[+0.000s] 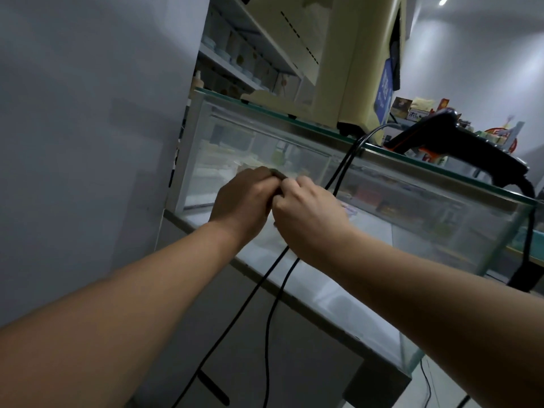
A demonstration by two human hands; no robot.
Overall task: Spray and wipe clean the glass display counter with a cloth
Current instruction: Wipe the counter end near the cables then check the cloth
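Note:
The glass display counter (412, 219) runs from the left wall to the right edge, with goods blurred behind its front pane. My left hand (241, 198) and my right hand (306, 213) meet in front of that pane, fingers curled together round a small dark grey-green thing (278, 174), perhaps a folded cloth, of which only an edge shows. No spray bottle is in view.
Two black cables (273, 278) hang from the counter top down past my hands. A cream machine (347, 63) and a black device (459, 142) stand on the glass top (382, 148). Shelves with packets fill the back. A grey wall (88, 142) closes the left.

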